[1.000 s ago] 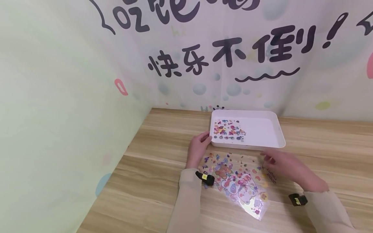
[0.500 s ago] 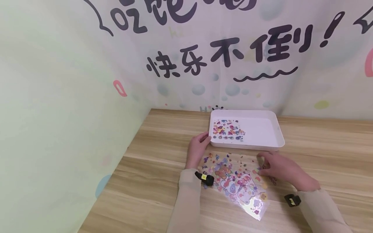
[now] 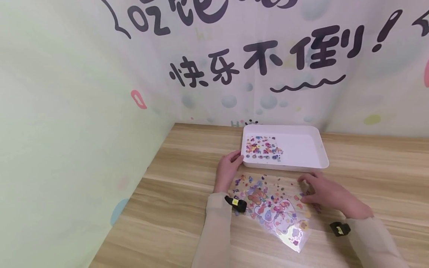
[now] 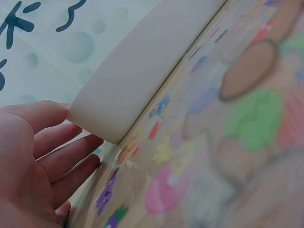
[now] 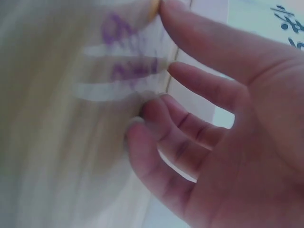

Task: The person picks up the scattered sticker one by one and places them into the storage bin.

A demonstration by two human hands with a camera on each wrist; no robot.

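Note:
A clear plastic sheet [image 3: 282, 214] printed with cartoon bears and many small coloured figures lies flat on the table. Beyond it stands a white tray [image 3: 301, 147]. At the tray's near left corner, my left hand [image 3: 228, 170] touches the wall with its fingertips; in the left wrist view the fingers reach loosely toward that corner. My right hand [image 3: 330, 192] is at the sheet's upper right edge, thumb and fingers spread and slightly bent. The right wrist view shows its fingertips [image 5: 137, 130] close to the surface beside purple print, gripping nothing visible.
Inside the tray's left half lies another sheet of small colourful stickers [image 3: 260, 149]. The wooden table [image 3: 181, 208] meets a fabric wall [image 3: 291, 108] with large dark lettering behind, and a pale wall [image 3: 67, 141] on the left.
My right hand has moved slightly left and its fingers have spread apart over the sheet's right edge. The left hand, tray and sheet stay in place.

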